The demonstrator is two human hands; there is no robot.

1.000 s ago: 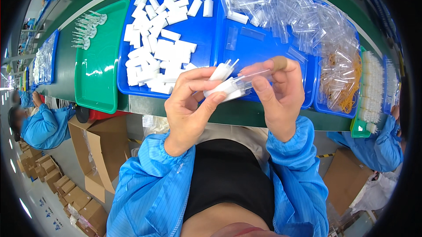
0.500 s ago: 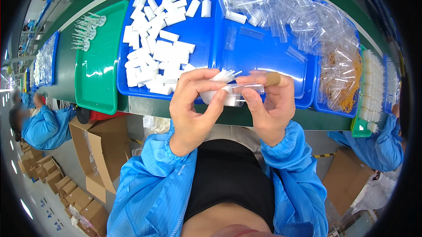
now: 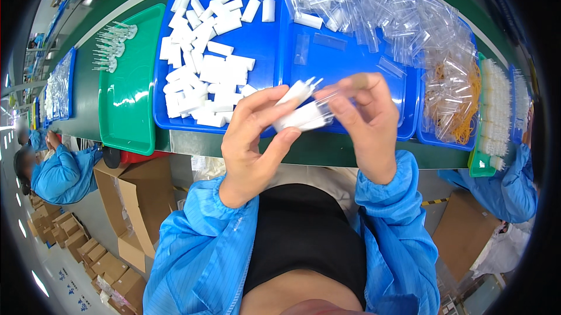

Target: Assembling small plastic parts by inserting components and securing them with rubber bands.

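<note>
The left hand [image 3: 251, 139] is closed around a small bundle of smooth, matt white pieces [image 3: 301, 117], thumb on the near side and fingers curled over the far side, above the near edge of the blue trays. The bundle tilts, its right end higher, and thin white prongs [image 3: 314, 81] stick out of its far right end. The right hand [image 3: 375, 131], fingers bent, pinches a thin, see-through plastic sleeve [image 3: 336, 97] between thumb and fingertips at the right end of the bundle; blur hides whether the sleeve goes around a piece or only touches it. Beyond the left hand, a glossy blue tray [image 3: 264, 43] holds a loose heap of stubby white blocks [image 3: 225, 69] with flat faces and crisp edges. Just right of it, a second blue tray [image 3: 339, 68] bears a glinting, tangled pile of clear sleeves [image 3: 362, 5] at its far side, with a few lying flat nearer. Farther right, stringy yellow bands [image 3: 466, 125] lie among crumpled-looking clear pieces [image 3: 444, 101], and a narrow green tray [image 3: 482, 168] carries rows of rough, bristly white parts [image 3: 495, 104]. At the left, a shiny green tray [image 3: 125, 110] with rounded corners has spiky, translucent parts [image 3: 114, 46] along its far left rim. A brown cardboard box [image 3: 146, 204] stands open below, near left.
</note>
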